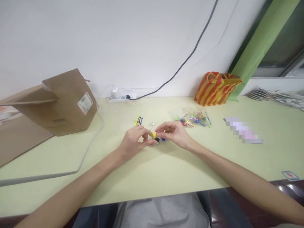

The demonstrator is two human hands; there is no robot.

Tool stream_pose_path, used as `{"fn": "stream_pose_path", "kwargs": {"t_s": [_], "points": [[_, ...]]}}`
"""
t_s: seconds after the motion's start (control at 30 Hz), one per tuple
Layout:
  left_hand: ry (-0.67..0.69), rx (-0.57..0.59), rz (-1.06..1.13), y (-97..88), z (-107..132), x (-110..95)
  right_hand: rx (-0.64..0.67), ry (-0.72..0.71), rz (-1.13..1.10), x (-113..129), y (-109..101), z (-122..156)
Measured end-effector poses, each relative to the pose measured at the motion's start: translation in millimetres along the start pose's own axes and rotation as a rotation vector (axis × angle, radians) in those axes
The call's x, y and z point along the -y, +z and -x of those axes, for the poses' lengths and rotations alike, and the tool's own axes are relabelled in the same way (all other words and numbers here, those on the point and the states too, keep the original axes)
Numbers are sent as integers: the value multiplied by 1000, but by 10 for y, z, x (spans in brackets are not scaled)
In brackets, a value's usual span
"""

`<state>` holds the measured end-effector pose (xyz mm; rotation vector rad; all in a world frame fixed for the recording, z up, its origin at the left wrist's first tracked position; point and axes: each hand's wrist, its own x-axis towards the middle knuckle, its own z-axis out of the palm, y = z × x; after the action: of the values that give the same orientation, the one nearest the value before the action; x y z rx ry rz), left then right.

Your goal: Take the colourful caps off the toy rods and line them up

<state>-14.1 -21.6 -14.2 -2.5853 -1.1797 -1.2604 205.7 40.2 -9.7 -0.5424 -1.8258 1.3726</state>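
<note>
Pale green bench seen from the head view, two bare hands working over its middle. Left hand and right hand both narrow, fingers curled in, fingertips close around a small yellow plastic piece; fingers cover most of it, can't tell which hand grips it. Round black piece and round blue piece sit just below the fingers, partly hidden. Ahead of the left hand, a small bunch of thin multicoloured plastic sticks lies on the bench, and a tiny white piece lies just beside it. Clear plastic bags of coloured parts lie further right, apparently unopened, though hard to tell. Nothing blocks the hands. Around: brown cardboard box at far left, grey cable along the bench front, white power strip at the wall, red-and-yellow striped plastic bag behind, pixelated paper sheet at right.
</note>
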Motion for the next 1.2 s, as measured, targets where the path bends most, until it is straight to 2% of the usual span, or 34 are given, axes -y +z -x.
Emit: {"fn": "stream_pose_path", "kwargs": {"t_s": [0.17, 0.3, 0.37, 0.47, 0.6, 0.67, 0.77, 0.87, 1.07, 1.2], "points": [[-102, 18, 112, -19, -7, -93, 104, -44, 70, 37, 12, 10], [-133, 84, 127, -14, 0, -83, 106, -66, 140, 85, -36, 4], [-158, 129, 66, -2, 9, -31, 91, -80, 243, 123, -167, -23], [-196, 208, -37, 14, 22, 87, 12, -86, 479, 192, -493, -83], [-167, 351, -68, 11, 19, 212, 129, 60, 812, 273, -860, -117], [-154, 408, -64, 2, 7, 225, 239, 159, 919, 288, -915, -102], [-139, 468, -48, -10, -12, 196, 370, 296, 1012, 256, -879, -77], [-126, 505, -36, -6, -21, 158, 414, 317, 1015, 189, -821, -79], [-34, 520, -30, 38, -14, 178, 470, 236, 748, 92, -867, -110], [-41, 493, -26, 55, 2, 166, 416, 186, 693, 53, -942, -122]]}}
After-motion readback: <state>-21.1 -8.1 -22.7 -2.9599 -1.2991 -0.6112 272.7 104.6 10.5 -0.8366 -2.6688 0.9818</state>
